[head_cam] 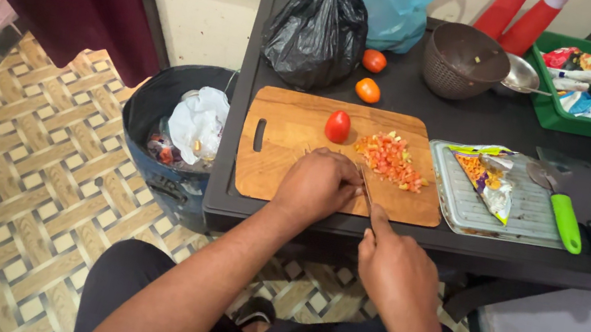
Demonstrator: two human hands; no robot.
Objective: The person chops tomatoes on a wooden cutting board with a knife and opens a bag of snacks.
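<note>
My left hand (319,182) rests curled on the wooden cutting board (272,158), covering whatever lies under its fingers. My right hand (395,269) grips a knife (365,186), whose blade points up toward the left hand's fingers. A pile of diced tomato (391,159) lies on the board just beyond the blade. A whole red tomato (337,126) stands on the board above my left hand.
Two more tomatoes (371,74) sit behind the board beside a black plastic bag (318,28). A brown basket (464,60), a grey tray (526,215) with a snack packet, a green-handled tool (565,222) and a green crate (563,116) lie right. A full bin (165,127) stands left.
</note>
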